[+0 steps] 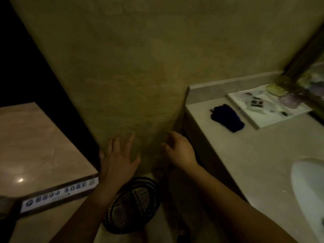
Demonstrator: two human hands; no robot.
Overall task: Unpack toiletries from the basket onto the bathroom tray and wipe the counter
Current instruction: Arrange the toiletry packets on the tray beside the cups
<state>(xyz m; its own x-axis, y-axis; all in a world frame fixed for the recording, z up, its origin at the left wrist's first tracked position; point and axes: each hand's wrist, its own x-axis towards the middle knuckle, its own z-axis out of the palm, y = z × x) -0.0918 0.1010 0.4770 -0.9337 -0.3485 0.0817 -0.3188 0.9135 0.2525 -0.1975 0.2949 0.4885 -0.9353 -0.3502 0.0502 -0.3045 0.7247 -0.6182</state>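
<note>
A black slatted basket [135, 206] lies on the floor below my forearms and looks empty. My left hand [119, 158] hovers above it with fingers spread, holding nothing. My right hand [180, 149] hangs beside it with loosely curled fingers and nothing in it. On the beige counter [228, 155] at the right lies a dark blue cloth [228, 118]. Beyond the cloth sits a white tray [263, 120] with several small toiletries, among them a yellow item [276, 89] and a purple one [290, 100].
A beige wall [140, 67] stands straight ahead. A white sink basin [308, 186] is set in the counter at the right edge. A mirror frame [305, 60] rises behind the tray. At the left, a floor step carries a printed strip [59, 195].
</note>
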